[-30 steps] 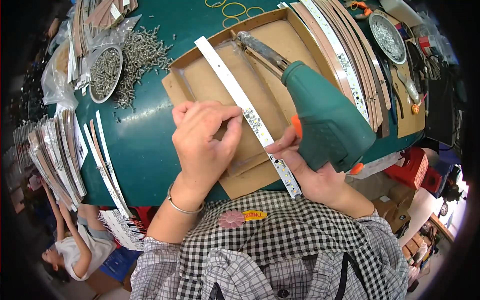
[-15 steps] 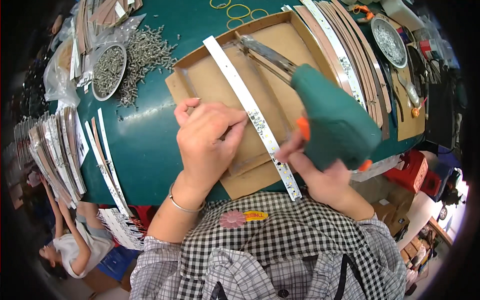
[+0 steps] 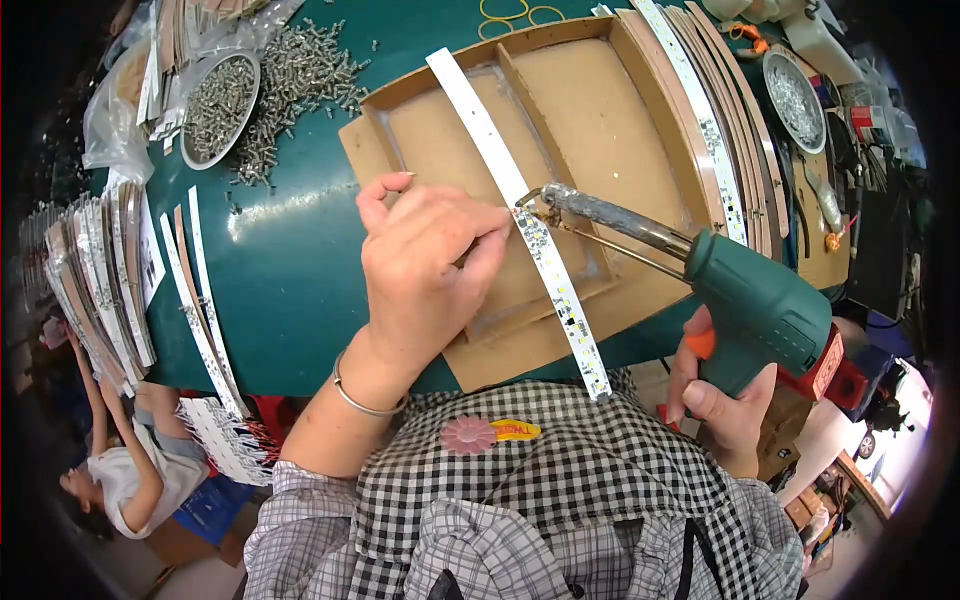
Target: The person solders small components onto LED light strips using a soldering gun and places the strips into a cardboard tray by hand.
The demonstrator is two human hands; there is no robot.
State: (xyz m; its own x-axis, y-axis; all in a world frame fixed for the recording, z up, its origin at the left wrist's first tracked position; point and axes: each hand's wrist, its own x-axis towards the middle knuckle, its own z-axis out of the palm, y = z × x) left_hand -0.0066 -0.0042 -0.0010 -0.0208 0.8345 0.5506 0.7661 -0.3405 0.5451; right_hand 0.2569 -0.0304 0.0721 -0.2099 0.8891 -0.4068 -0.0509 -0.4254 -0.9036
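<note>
A long white LED circuit strip (image 3: 545, 255) lies slantwise across a shallow cardboard tray (image 3: 635, 150), its lower end reaching over the tray's front edge. Components and small yellow LEDs cover its lower half; the upper half is plain white. At the strip's left edge, my left hand (image 3: 425, 260) is pinched shut, its fingertips hiding whatever is between them. My right hand (image 3: 728, 395) grips the handle of a green soldering gun (image 3: 765, 310) with an orange trigger. The gun's metal tip reaches left to the strip, right by my left fingertips; whether it touches is too small to tell.
Left, a metal bowl (image 3: 222, 110) holds small metal parts beside a loose pile (image 3: 305, 85) of them. Stacked strips (image 3: 95, 290) stand at far left, more strips (image 3: 715, 120) right of the tray. Another bowl (image 3: 795, 100) is upper right. A person (image 3: 140, 470) sits lower left.
My right hand has moved right, and the soldering gun's tip has swung down from the tray's far edge to the strip beside my left fingertips. The left hand keeps its pinch at the strip.
</note>
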